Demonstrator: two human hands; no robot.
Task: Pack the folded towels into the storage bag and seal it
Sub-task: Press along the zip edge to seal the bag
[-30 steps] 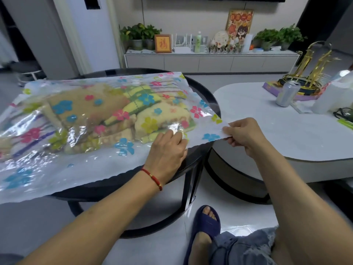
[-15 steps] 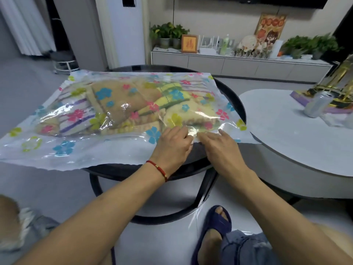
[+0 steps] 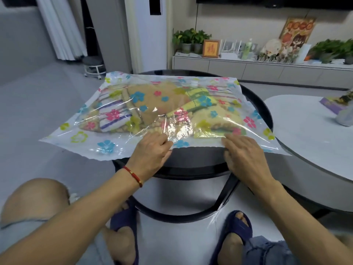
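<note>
A clear storage bag (image 3: 80, 138) printed with coloured flowers lies flat on a round black table (image 3: 256, 104). Folded towels (image 3: 152, 104), tan, striped and yellow-green, fill the inside of the bag. My left hand (image 3: 150, 155) pinches the bag's near edge at its middle, fingers closed on the plastic. My right hand (image 3: 242, 155) presses on the same near edge further right, fingers curled over the rim of the plastic. The bag's near edge hangs past the table rim on the left.
A white oval table (image 3: 309, 134) stands to the right, touching the black one, with a can and a purple tray at its far end. A low cabinet (image 3: 267, 67) with plants and a frame runs along the back wall. My knees and blue slippers are below.
My right hand let go of the bag's right corner, came in beside the left hand, then slid right along the near edge. The left hand stayed at the edge's middle. The camera turned left.
</note>
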